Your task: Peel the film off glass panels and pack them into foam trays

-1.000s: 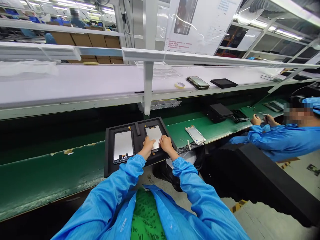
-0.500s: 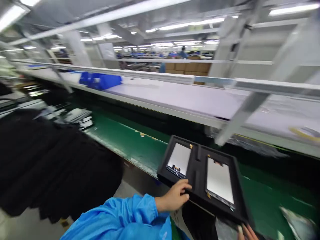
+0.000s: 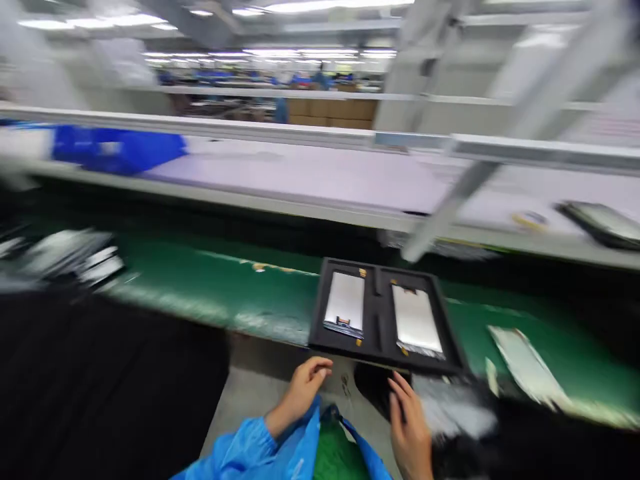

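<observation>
Head view: a black foam tray lies on the green workbench, right at its near edge, with a left display panel and a right display panel lying in its two recesses, separated by a raised centre divider. Neither hand is touching the tray. The left hand reaches forward from a blue sleeve, open and empty, its fingers curled loosely just short of the tray's near left corner. The right hand is also open and empty, fingers spread and pointing up, just below the near edge. Beside it lies a blurred silvery sheet, possibly plastic film. A pale flat strip lies farther right on the bench. Beyond, on the pale upper shelf, sit a blue bag and a dark-framed tablet.
</observation>
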{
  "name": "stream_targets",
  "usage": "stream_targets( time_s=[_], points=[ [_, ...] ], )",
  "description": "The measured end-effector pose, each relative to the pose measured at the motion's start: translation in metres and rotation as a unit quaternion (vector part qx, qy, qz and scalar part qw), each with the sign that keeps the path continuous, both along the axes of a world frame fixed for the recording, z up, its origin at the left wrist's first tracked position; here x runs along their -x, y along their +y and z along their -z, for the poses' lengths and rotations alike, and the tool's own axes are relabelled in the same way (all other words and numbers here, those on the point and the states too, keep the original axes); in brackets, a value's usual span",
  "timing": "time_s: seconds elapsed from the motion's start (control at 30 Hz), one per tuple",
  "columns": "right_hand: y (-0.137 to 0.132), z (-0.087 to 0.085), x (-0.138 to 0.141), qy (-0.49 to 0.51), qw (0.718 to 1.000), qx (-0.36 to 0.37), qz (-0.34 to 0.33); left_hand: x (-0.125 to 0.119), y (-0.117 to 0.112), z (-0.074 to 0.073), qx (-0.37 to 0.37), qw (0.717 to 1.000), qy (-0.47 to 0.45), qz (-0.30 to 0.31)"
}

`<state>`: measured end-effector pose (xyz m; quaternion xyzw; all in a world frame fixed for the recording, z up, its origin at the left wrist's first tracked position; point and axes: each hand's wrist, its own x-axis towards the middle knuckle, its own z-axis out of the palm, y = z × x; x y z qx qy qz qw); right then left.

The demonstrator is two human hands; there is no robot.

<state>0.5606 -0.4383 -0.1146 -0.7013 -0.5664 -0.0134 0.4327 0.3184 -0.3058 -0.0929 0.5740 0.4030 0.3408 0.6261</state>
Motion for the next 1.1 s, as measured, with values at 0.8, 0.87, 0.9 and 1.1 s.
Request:
stream_targets(
  time_s=[0.8, 0.87, 0.9, 1.1],
  points=[
    [-0.223, 0.087, -0.249, 0.082, 0.911, 0.403, -0.043, -0.266, -0.220, 0.056, 0.127, 0.974, 0.106, 0.152],
    [-0.239, 0.084, -0.287, 0.063, 0.906, 0.417, -0.040, -0.291, -0.241, 0.049, 0.125, 0.970, 0.121, 0.171],
    [-0.244, 0.082, -0.303, 0.055, 0.905, 0.421, -0.037, -0.300, -0.247, 0.046, 0.128, 0.966, 0.132, 0.181],
    [-0.256, 0.089, -0.350, 0.058, 0.900, 0.433, -0.015, -0.322, -0.247, 0.043, 0.150, 0.945, 0.197, 0.213]
  ],
)
